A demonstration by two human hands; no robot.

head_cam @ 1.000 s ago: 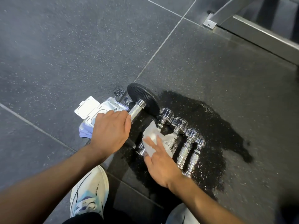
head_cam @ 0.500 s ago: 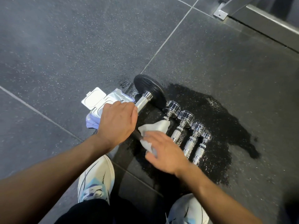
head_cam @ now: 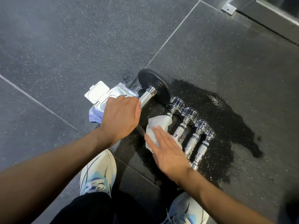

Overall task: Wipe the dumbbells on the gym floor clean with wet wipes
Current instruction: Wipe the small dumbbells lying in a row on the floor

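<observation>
While my left hand clamped the large dumbbell, my flat, spread right hand pressed the wipe, apparently on the nearest chrome dumbbell; wrapping its handle would clean better.

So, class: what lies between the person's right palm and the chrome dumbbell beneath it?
A white wet wipe, pressed under the right hand onto that dumbbell, seen in the head view.

Both bare forearms reach in from the bottom corners, left hand knuckles-up with fingers curled tight into a fist-like grip, right hand lying flat and palm-down with fingers straight and close together, pointing up-left toward the left one.
</observation>
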